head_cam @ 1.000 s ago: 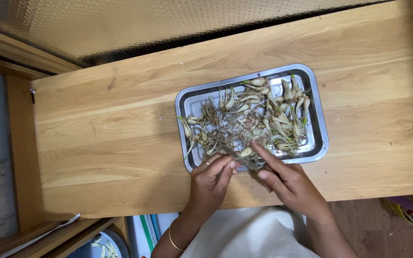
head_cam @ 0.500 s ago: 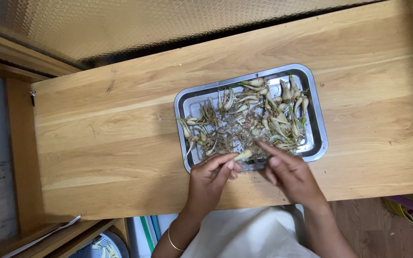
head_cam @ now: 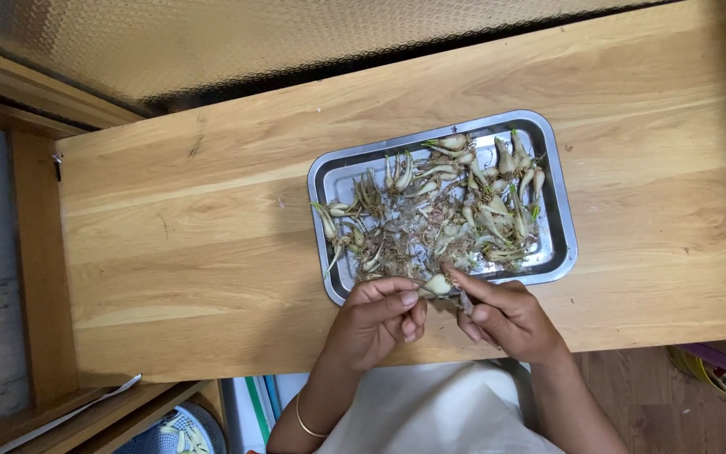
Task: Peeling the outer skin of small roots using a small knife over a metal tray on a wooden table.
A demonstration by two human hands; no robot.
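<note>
Moved: both my hands have drawn slightly nearer me, off the tray's front rim.
Left hand (head_cam: 377, 313): pinching small pale sprouted bulb (head_cam: 437, 285).
Right hand (head_cam: 506, 317): fingers curled, touching the bulb.
Tray: rectangular steel tray (head_cam: 560, 210) on the wooden table (head_cam: 195, 252), bulb at its near edge.

Right hand (head_cam: 510, 318) covers most of a small blade, only a bit shows. Tray (head_cam: 566, 244) near rim partly behind both hands. Small bulbs (head_cam: 464, 210) too tangled to count. Basket (head_cam: 174, 430) and colourful packet (head_cam: 720, 370) cut off at the edges.
</note>
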